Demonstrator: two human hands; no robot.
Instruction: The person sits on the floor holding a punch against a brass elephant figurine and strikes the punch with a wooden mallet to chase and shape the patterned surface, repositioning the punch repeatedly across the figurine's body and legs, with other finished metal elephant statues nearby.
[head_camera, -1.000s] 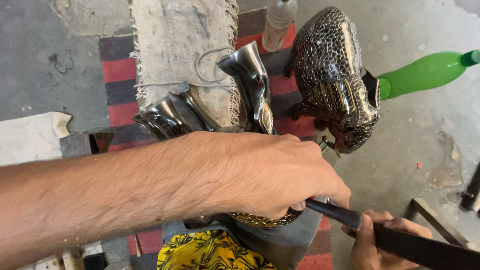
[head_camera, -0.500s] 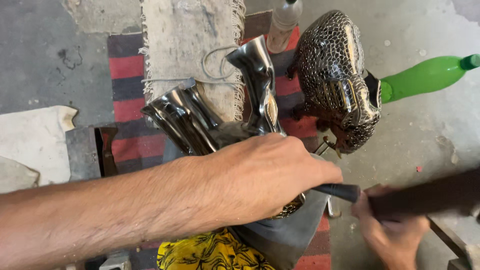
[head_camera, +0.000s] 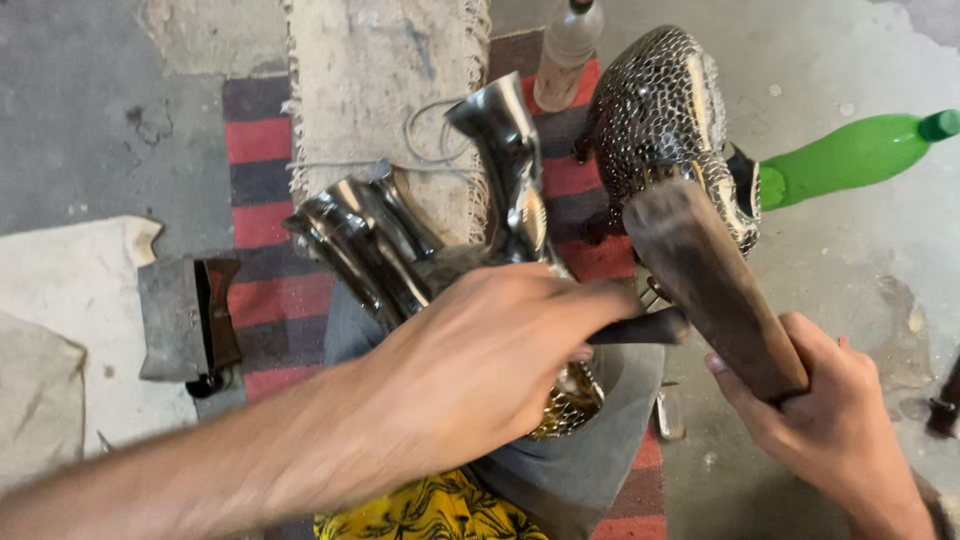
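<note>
A shiny metal vessel (head_camera: 500, 215) with flaring, fluted spouts lies at the centre of the view, resting on a grey cloth (head_camera: 600, 450) over the person's lap, its polished necks fanning out toward ten and twelve o'clock. The left hand (head_camera: 480, 365) reaches in from eight o'clock and lies over the lower body of the vessel, fingers curled closed around a thin dark punch tool (head_camera: 640, 328) that points toward three o'clock. A patch of the vessel's hammered golden surface shows just under this hand at five o'clock. The right hand (head_camera: 825, 415), coming from four o'clock, grips tight around the handle of a wooden mallet (head_camera: 700, 270), whose blurred, blunt head is raised above the punch's outer end, apart from it. Behind the mallet at one o'clock stands a hammered metal animal figure (head_camera: 655, 105) covered in a scale-like pattern. A green plastic bottle (head_camera: 850, 155) lies on the concrete floor at two o'clock, and a pale bottle (head_camera: 565, 50) stands at twelve o'clock. A red and dark striped rug (head_camera: 265, 150) and a fringed beige mat (head_camera: 380, 90) lie beneath the work. At nine o'clock sits a small metal block (head_camera: 185, 320). Yellow patterned fabric (head_camera: 420, 510) shows at six o'clock.
</note>
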